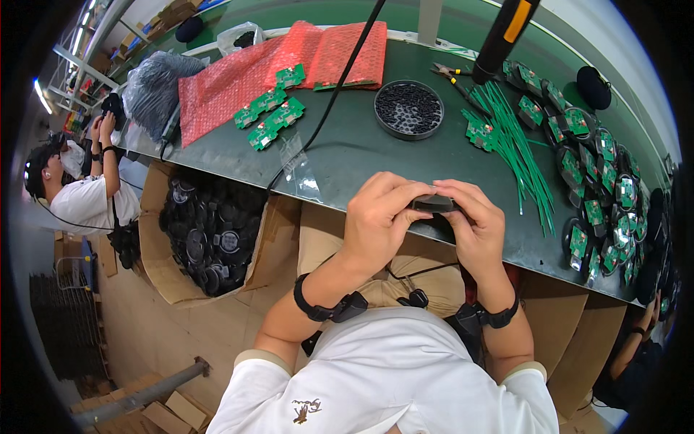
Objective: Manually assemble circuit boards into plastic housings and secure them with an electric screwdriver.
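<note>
Left fingers (406, 191) and right fingers (463, 192) pinching black part (434, 205), tray (410, 137) of likely screws (408, 105), carton (275, 233) of discs (210, 239)

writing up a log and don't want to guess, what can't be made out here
Black part: head view, ends covered by the left hand and right hand.
Black bits in the dish: head view, too small to identify.
Bottom of the box: head view, hidden by pieces.
Person at far right: head view, cut off by the dark rim.
</note>
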Action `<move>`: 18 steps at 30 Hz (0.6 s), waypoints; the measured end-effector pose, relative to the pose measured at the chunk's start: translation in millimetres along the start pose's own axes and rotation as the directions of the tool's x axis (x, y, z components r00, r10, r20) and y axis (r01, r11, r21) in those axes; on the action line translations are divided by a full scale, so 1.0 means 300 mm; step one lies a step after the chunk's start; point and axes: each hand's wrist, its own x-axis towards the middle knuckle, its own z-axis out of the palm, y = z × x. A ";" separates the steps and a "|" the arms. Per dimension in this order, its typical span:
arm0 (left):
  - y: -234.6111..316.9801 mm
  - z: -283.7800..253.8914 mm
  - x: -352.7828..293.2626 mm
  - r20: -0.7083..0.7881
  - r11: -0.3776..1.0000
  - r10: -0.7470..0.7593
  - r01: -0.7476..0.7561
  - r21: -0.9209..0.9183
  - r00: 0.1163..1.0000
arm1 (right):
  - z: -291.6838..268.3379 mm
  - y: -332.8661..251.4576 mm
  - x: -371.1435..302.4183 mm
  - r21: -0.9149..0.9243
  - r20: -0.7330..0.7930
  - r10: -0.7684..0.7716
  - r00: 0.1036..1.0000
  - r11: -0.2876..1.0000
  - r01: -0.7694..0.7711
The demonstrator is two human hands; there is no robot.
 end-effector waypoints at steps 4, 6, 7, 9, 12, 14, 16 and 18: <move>-0.002 0.008 0.009 0.002 1.000 0.013 -0.013 0.012 1.000 | -0.009 0.011 0.009 -0.014 0.000 -0.025 1.000 1.000 0.025; 0.000 0.004 0.003 0.007 1.000 0.012 -0.012 0.018 1.000 | -0.007 0.010 0.004 -0.009 0.003 -0.026 1.000 1.000 0.026; 0.000 0.006 0.002 0.004 1.000 0.013 -0.013 0.018 1.000 | -0.009 0.009 0.004 -0.009 0.005 -0.027 1.000 1.000 0.027; -0.003 0.008 -0.002 0.001 1.000 0.012 -0.012 0.025 1.000 | -0.009 0.007 0.004 -0.007 0.006 -0.023 1.000 1.000 0.023; -0.021 0.016 -0.007 -0.019 0.998 0.044 -0.043 0.051 0.999 | -0.008 0.002 0.009 -0.037 -0.001 -0.030 1.000 0.999 0.030; -0.049 0.034 0.002 -0.053 0.991 0.110 -0.105 0.081 0.993 | -0.012 -0.002 0.017 -0.103 -0.006 -0.046 0.999 0.994 0.045; -0.077 0.041 0.000 -0.033 0.973 0.170 -0.163 0.165 0.985 | -0.023 0.000 0.026 -0.228 0.025 -0.073 0.997 0.971 0.077; -0.091 0.044 -0.011 0.017 0.957 0.189 -0.188 0.223 0.982 | -0.038 -0.002 0.029 -0.319 0.078 -0.092 0.993 0.941 0.112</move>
